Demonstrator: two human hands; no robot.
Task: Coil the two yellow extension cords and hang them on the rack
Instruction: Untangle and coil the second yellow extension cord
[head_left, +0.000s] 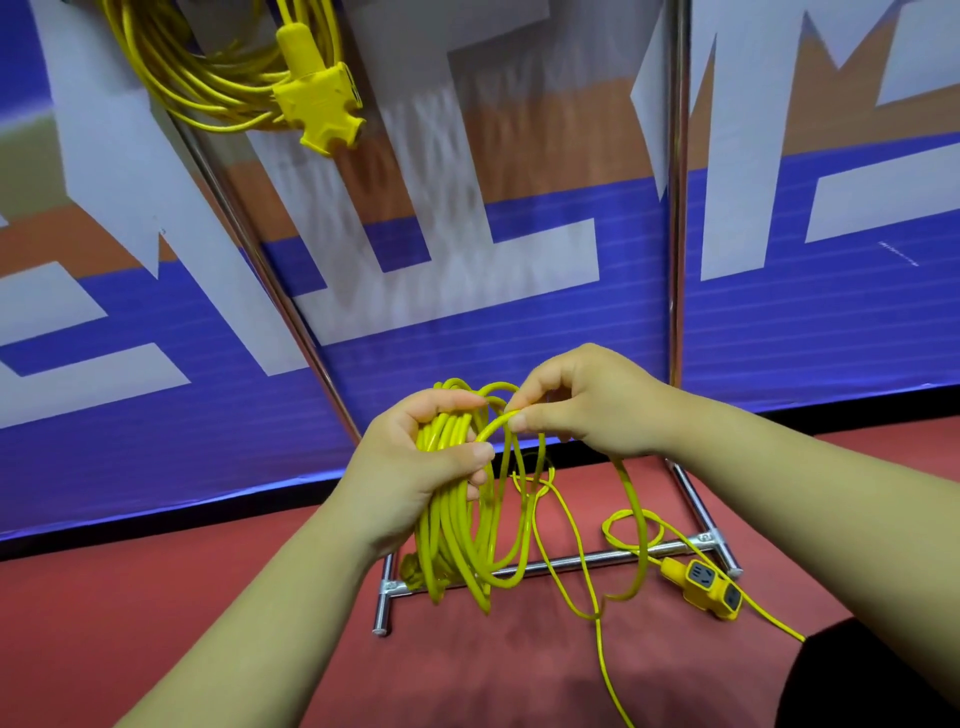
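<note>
Two yellow cords are in view. The first cord (208, 78) hangs as a finished coil high on the rack (677, 208), its socket block (319, 104) dangling below the loops. The second cord (457, 530) is part wound in front of the rack's base. The left hand (415, 467) has its grip closed round the gathered loops near their top, with fingers wrapped over the bundle and thumb across the front, so the coil hangs from the fist toward the floor (234, 623). The right hand (576, 400) pinches a single strand between thumb and fingertips just beside the left hand, holding up one more loop. From that pinch the loose tail drops, curls slackly on the floor, crosses the rack's lower bar and ends in a socket head (709, 584) lying to the right. Other thin strands run out of the bottom of the frame. The cord looks light and limp, yet springy enough that the loops would fan open if the left grip eased. Its smooth jacket should slide readily through a loose pinch. The socket head is probably the heaviest part and may catch on the bar as the tail is drawn in. The bundle is best held at its top, where all the loops meet, and the slack fed in strand by strand. What looks like a small tangle (535, 480) beside the coil may need shaking out.
</note>
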